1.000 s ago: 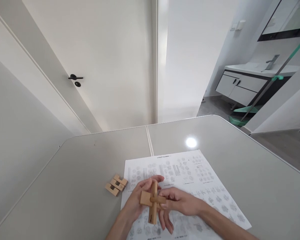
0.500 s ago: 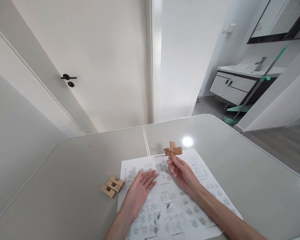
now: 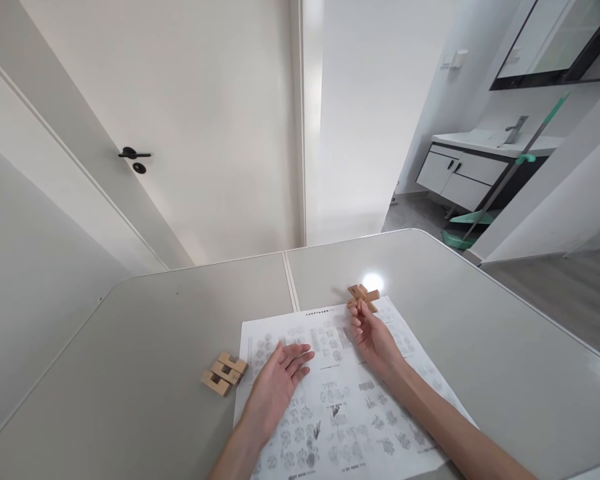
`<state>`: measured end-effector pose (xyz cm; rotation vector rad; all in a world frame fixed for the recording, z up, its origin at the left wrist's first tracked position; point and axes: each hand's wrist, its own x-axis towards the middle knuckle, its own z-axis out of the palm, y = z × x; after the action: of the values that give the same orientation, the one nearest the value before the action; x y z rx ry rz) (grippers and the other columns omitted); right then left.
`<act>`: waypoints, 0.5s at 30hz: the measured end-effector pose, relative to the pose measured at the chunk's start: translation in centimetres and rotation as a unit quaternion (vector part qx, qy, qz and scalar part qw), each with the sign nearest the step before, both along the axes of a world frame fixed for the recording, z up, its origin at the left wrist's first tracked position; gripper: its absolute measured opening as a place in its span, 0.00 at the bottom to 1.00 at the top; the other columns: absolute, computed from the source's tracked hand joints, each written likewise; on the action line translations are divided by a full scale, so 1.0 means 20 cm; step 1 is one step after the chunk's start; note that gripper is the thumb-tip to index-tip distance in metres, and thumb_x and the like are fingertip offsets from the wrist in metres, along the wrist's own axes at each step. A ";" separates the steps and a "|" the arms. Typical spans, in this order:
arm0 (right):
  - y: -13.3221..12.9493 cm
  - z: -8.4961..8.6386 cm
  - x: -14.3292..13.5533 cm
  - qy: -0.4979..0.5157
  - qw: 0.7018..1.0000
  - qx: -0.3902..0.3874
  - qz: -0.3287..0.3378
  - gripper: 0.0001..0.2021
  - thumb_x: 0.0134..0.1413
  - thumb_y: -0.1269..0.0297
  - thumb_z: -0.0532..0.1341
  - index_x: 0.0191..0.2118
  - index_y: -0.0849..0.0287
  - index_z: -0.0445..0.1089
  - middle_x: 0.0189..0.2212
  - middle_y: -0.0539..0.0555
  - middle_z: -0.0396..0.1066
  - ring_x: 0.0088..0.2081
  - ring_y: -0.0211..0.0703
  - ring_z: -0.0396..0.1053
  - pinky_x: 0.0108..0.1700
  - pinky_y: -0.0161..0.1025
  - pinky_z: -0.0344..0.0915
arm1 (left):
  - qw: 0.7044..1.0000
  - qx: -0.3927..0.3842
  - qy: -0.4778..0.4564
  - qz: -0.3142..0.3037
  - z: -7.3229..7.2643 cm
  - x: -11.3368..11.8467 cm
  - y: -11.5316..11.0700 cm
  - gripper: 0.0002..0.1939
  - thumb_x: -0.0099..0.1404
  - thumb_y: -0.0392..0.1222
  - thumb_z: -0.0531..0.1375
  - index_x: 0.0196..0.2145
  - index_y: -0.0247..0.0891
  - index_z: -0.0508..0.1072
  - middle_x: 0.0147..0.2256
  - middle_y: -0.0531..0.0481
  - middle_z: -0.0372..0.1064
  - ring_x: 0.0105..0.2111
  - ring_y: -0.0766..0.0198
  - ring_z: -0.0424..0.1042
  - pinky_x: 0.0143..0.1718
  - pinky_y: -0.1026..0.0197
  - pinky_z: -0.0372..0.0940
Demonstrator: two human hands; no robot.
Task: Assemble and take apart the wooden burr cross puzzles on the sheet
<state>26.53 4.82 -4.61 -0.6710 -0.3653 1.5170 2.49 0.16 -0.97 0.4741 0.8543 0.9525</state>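
Note:
Between the fingers of my right hand (image 3: 375,337) is a partly joined wooden burr puzzle (image 3: 364,297), its crossed pieces sticking out several ways. It is held over the top edge of a printed sheet (image 3: 350,363). My left hand (image 3: 280,380) rests over the sheet's left half, fingers spread, with nothing in it. Left of that hand, notched wooden puzzle pieces (image 3: 225,373) lie side by side on the table, close to the sheet's left edge. The sheet carries rows of small grey diagrams and lines of text.
The grey table (image 3: 130,373) has a pale seam (image 3: 291,280) running to its far edge. Beyond it stand a white door (image 3: 220,133) with a black handle (image 3: 134,154) and, at right, a washbasin cabinet (image 3: 460,170) with a green broom and dustpan (image 3: 475,217).
My right hand has moved a little to the right with the burr puzzle and turned it, so its arms now point differently. My left hand and the loose pieces stay about where they were.

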 end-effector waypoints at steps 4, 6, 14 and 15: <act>0.00 0.01 0.01 0.050 0.999 -0.010 -0.007 0.10 0.58 0.61 0.73 0.37 0.56 0.72 0.32 0.46 0.66 0.25 0.30 0.60 0.23 0.24 0.70 | 1.000 -0.007 0.000 0.004 0.00 0.00 0.00 0.18 0.70 0.54 0.63 0.39 0.36 0.82 0.52 0.38 0.75 0.57 0.47 0.70 0.56 0.52 0.65; 0.00 0.01 0.01 0.060 0.998 -0.009 -0.007 0.09 0.59 0.62 0.73 0.37 0.56 0.72 0.31 0.46 0.67 0.25 0.30 0.60 0.24 0.23 0.70 | 1.000 -0.008 -0.001 0.005 0.00 -0.01 0.00 0.18 0.71 0.54 0.62 0.40 0.36 0.82 0.51 0.39 0.75 0.56 0.48 0.70 0.55 0.53 0.66; 0.02 -0.04 0.04 0.084 0.996 -0.020 -0.006 0.08 0.59 0.62 0.72 0.38 0.54 0.73 0.30 0.45 0.69 0.23 0.29 0.64 0.22 0.23 0.71 | 1.000 -0.016 0.006 0.008 0.01 0.00 0.00 0.17 0.71 0.53 0.63 0.39 0.35 0.82 0.49 0.39 0.74 0.53 0.49 0.71 0.53 0.53 0.67; 0.02 -0.05 0.04 0.088 0.996 -0.020 -0.003 0.08 0.59 0.62 0.72 0.39 0.54 0.73 0.30 0.45 0.69 0.23 0.29 0.64 0.22 0.23 0.70 | 1.000 -0.018 0.006 0.010 0.01 0.00 0.00 0.17 0.71 0.53 0.63 0.39 0.35 0.82 0.49 0.39 0.75 0.53 0.49 0.71 0.53 0.54 0.67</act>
<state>27.35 5.21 -5.55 -0.5642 -0.1988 1.5676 2.47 0.14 -0.83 0.4424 0.8866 0.9523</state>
